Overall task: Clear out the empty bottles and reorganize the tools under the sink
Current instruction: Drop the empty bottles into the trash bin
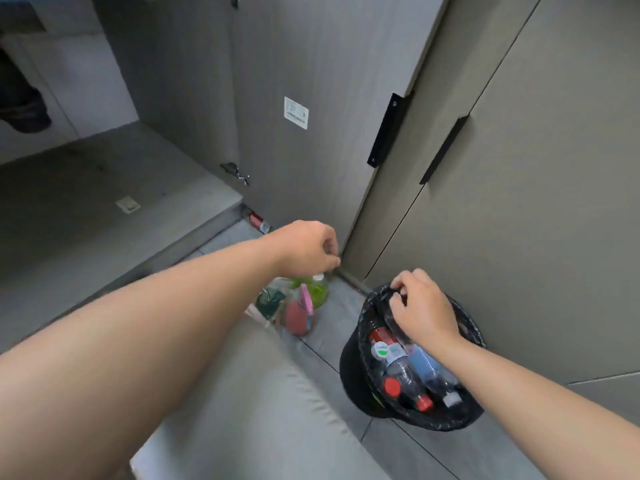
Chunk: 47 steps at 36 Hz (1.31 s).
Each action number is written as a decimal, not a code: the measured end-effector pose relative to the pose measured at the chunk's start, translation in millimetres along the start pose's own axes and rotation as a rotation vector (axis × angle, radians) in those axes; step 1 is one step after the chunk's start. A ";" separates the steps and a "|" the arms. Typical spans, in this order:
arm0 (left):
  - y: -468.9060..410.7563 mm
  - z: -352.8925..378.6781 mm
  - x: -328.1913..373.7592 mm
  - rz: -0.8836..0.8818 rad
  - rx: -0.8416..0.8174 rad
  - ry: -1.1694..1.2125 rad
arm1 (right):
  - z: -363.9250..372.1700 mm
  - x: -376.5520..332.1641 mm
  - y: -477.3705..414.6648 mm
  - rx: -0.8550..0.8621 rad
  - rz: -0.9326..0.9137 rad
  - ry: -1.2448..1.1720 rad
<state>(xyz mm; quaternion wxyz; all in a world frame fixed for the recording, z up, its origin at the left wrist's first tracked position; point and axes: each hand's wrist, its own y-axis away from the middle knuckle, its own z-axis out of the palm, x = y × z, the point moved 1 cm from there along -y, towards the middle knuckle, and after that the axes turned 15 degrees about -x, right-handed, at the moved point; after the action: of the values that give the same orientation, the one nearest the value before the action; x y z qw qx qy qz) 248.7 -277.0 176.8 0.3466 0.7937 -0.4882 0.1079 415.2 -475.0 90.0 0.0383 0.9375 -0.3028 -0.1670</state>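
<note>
Empty bottles are lying in the lined bin at five o'clock. Right hand is pinching its liner rim, probably steadying it. Left hand is hovering over a green bottle at six o'clock, fingers curled; hold unclear.

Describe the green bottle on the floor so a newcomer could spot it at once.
Find the black-lined bin by the cabinet doors. Left of it stands a cluster of containers; the green bottle sits below the left hand, white-capped, unlike the pink-topped red one.
</note>
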 end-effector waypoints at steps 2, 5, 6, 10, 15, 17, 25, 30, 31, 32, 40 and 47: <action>7.9 -21.9 -26.2 -0.067 0.059 0.040 | -16.7 -32.0 -13.3 0.097 -0.180 -0.116; 21.9 -42.8 -77.1 -0.180 0.155 0.158 | -32.9 -84.0 -38.4 0.112 -0.384 -0.252; 26.4 -44.7 -96.5 -0.222 0.182 0.212 | -34.3 -100.8 -48.2 0.084 -0.427 -0.284; 42.7 -28.4 -175.0 -0.360 0.288 0.468 | -13.5 -162.2 -96.6 -0.133 -0.496 -0.356; 46.0 20.7 -251.3 -0.444 0.528 0.899 | 70.9 -213.5 -172.0 -0.520 -0.320 -0.393; 43.1 42.4 -275.4 -0.489 0.582 1.015 | 114.0 -224.8 -197.6 -0.669 -0.206 -0.428; 23.4 106.5 -340.2 -0.577 0.634 1.251 | 252.5 -248.5 -273.8 -0.804 -0.153 0.028; 10.5 134.7 -362.6 -0.623 0.608 1.432 | 308.2 -266.9 -309.6 -0.685 -0.195 0.081; 7.4 139.0 -365.6 -0.629 0.595 1.447 | 317.5 -271.0 -315.5 -0.675 -0.202 0.086; 4.3 143.0 -368.0 -0.629 0.586 1.456 | 325.9 -274.8 -320.4 -0.668 -0.210 0.099; -14.8 158.7 -378.5 -0.610 0.487 1.435 | 348.0 -289.1 -308.2 -0.605 -0.251 0.271; -32.0 159.2 -373.6 -0.516 0.526 1.459 | 322.4 -297.6 -261.7 -0.667 -0.325 -0.310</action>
<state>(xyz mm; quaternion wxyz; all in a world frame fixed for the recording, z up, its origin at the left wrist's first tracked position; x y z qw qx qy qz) 62.4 -110.7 -145.2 0.3937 0.6665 0.0994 0.6252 225.6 -79.9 -172.4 0.2672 0.8731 -0.0818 -0.3995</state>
